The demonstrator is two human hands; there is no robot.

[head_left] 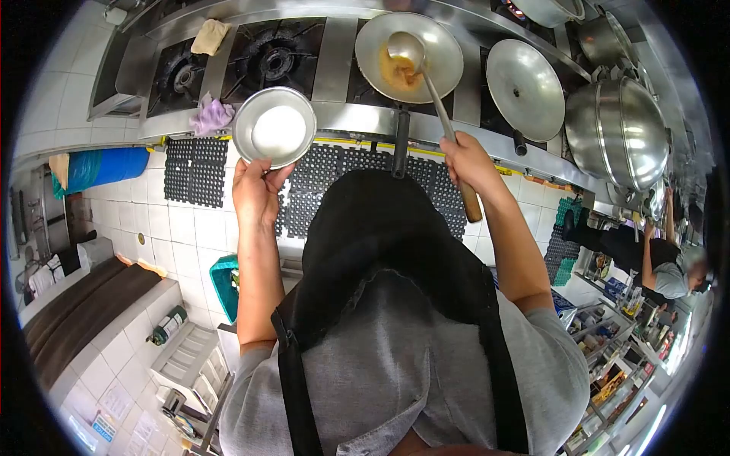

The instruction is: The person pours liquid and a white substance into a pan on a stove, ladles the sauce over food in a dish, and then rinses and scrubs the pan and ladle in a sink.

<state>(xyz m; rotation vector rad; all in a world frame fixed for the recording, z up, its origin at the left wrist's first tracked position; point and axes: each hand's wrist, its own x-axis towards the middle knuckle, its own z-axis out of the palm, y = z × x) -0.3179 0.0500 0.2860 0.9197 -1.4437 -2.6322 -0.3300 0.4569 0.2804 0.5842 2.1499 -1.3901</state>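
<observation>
My left hand [257, 190] grips the near rim of a round metal bowl [242, 125], which holds something white. The bowl is held up in front of the stove's edge. My right hand [471, 161] is wrapped round the handle of a ladle [408, 47]. The ladle's head rests inside a frying pan [442, 57] on the stove, over some orange-brown food [397, 74]. The pan's dark handle [401, 140] points toward me, with neither hand on it.
A second pan [525, 87] and a large steel pot [616, 133] stand to the right. Bare burners [275, 62], a beige cloth [210, 36] and a purple cloth [211, 115] are on the left. Black perforated mats [194, 171] cover part of the floor. Another person [661, 262] works far right.
</observation>
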